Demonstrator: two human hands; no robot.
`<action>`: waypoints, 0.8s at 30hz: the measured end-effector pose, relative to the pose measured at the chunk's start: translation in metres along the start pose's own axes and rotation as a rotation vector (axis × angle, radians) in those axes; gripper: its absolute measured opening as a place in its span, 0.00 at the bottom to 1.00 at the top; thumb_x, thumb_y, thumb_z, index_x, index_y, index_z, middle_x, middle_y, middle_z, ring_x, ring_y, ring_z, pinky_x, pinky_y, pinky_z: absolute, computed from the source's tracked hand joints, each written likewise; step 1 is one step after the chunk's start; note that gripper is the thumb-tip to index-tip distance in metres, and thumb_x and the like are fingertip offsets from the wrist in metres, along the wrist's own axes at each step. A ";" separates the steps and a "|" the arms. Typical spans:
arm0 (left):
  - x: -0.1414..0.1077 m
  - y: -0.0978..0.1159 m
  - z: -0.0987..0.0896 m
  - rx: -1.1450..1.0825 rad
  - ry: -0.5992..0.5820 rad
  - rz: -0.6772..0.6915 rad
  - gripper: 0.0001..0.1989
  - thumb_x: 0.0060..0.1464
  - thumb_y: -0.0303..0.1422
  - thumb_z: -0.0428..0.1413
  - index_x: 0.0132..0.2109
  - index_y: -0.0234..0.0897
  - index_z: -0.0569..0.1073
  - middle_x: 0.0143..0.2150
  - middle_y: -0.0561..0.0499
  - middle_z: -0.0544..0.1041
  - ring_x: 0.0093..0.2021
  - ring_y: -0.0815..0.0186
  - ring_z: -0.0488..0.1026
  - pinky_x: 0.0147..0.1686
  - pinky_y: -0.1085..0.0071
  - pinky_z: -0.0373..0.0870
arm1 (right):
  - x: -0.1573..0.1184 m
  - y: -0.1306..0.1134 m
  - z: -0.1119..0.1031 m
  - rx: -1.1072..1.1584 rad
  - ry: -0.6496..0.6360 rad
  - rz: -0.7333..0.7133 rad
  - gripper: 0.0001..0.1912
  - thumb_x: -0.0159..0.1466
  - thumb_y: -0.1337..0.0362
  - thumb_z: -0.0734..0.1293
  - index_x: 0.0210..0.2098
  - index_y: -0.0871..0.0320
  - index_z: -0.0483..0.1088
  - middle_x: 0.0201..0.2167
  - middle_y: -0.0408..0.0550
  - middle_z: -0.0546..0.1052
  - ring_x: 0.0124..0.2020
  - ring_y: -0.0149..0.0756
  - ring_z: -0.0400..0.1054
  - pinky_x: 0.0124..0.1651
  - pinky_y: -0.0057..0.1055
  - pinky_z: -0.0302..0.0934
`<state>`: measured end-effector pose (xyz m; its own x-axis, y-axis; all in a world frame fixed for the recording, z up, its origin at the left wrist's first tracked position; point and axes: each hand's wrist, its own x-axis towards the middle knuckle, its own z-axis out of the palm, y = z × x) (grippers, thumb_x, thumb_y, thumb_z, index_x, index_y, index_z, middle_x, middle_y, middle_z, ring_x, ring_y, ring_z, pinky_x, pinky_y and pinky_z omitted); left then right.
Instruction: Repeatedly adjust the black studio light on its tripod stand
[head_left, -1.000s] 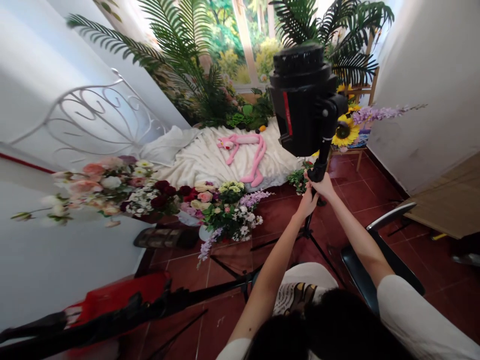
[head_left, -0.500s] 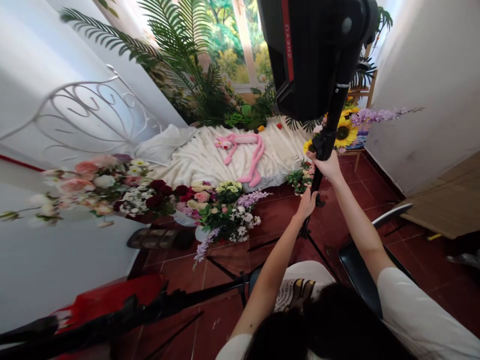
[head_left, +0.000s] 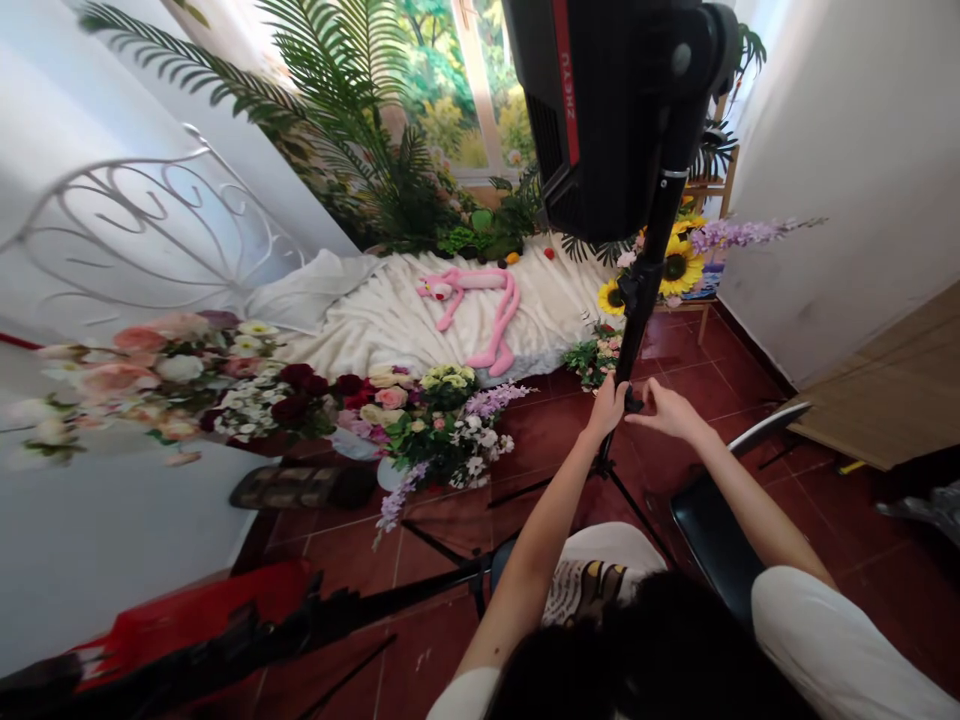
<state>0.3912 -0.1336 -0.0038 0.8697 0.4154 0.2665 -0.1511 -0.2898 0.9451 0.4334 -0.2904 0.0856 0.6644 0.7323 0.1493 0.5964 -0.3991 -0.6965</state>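
Observation:
A black stand pole [head_left: 643,310] rises in front of me, carrying a large black studio light [head_left: 600,120] with a red stripe. My left hand [head_left: 606,408] is closed around the pole, low down at a joint. On the pole's right side sits a small dark knob [head_left: 634,400]. Beside it is my right hand [head_left: 670,412], off the pole, its thumb and forefinger curved and apart close to the knob. Whether the fingertips touch the knob is hard to tell. The stand's tripod legs [head_left: 637,510] spread over the floor below.
A pink plush toy [head_left: 480,280] lies on a cream blanket [head_left: 397,310]. Bouquets [head_left: 442,420] line its front edge; sunflowers [head_left: 679,265] stand at right. A black chair [head_left: 716,540] is close on my right. Another black stand [head_left: 360,605] crosses the lower left, over red tiles [head_left: 525,430].
My right hand has let go of the upper pole and come down beside the knob. My left hand stays on the pole. The view has shifted slightly, moving the scene left.

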 end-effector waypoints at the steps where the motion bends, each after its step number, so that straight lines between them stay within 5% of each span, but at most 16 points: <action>1: 0.000 0.001 0.000 0.003 0.004 -0.004 0.21 0.63 0.47 0.44 0.52 0.35 0.67 0.45 0.43 0.74 0.44 0.62 0.73 0.51 0.62 0.68 | -0.005 0.007 0.008 0.008 0.003 0.027 0.24 0.50 0.48 0.75 0.30 0.53 0.60 0.22 0.39 0.67 0.22 0.32 0.59 0.27 0.28 0.47; 5: 0.000 0.002 -0.001 0.005 0.000 0.009 0.21 0.64 0.46 0.44 0.52 0.35 0.66 0.47 0.42 0.74 0.47 0.62 0.72 0.53 0.62 0.67 | -0.012 0.019 0.044 0.223 0.074 0.131 0.22 0.58 0.42 0.66 0.26 0.54 0.60 0.18 0.38 0.64 0.21 0.31 0.56 0.28 0.28 0.49; 10: -0.001 0.004 -0.001 -0.009 0.006 -0.004 0.21 0.63 0.48 0.44 0.50 0.36 0.67 0.45 0.44 0.74 0.45 0.63 0.72 0.52 0.64 0.66 | -0.008 0.009 0.084 0.818 0.214 0.385 0.29 0.57 0.36 0.62 0.20 0.54 0.56 0.13 0.37 0.59 0.15 0.27 0.50 0.20 0.27 0.45; 13: -0.001 0.005 -0.001 -0.009 0.011 -0.021 0.21 0.63 0.48 0.44 0.49 0.36 0.66 0.43 0.45 0.73 0.43 0.63 0.72 0.51 0.65 0.67 | -0.005 -0.002 0.090 1.279 0.117 0.518 0.26 0.62 0.44 0.62 0.19 0.53 0.50 0.10 0.32 0.50 0.12 0.24 0.39 0.15 0.25 0.38; 17: -0.002 0.006 -0.001 -0.005 0.024 -0.035 0.20 0.62 0.49 0.45 0.48 0.36 0.66 0.42 0.46 0.73 0.42 0.64 0.71 0.50 0.66 0.66 | -0.008 -0.013 0.082 1.730 0.130 0.449 0.20 0.64 0.63 0.62 0.21 0.54 0.48 0.11 0.31 0.47 0.12 0.24 0.38 0.15 0.21 0.44; 21: -0.003 0.006 -0.001 -0.009 0.015 -0.017 0.20 0.63 0.48 0.44 0.49 0.36 0.65 0.43 0.46 0.72 0.42 0.64 0.71 0.50 0.65 0.67 | -0.012 -0.013 0.075 1.814 0.073 0.432 0.19 0.64 0.66 0.63 0.22 0.54 0.48 0.13 0.32 0.49 0.13 0.24 0.40 0.16 0.19 0.45; 24: -0.004 0.006 -0.002 -0.011 0.008 0.009 0.20 0.64 0.47 0.43 0.49 0.36 0.65 0.43 0.45 0.72 0.43 0.64 0.71 0.50 0.65 0.67 | -0.015 -0.004 0.076 1.612 -0.049 0.554 0.21 0.65 0.53 0.63 0.22 0.54 0.51 0.11 0.31 0.49 0.12 0.24 0.38 0.14 0.21 0.40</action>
<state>0.3863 -0.1355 0.0008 0.8645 0.4198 0.2764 -0.1640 -0.2843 0.9446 0.3868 -0.2573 0.0331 0.5880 0.7359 -0.3356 -0.7308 0.3056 -0.6103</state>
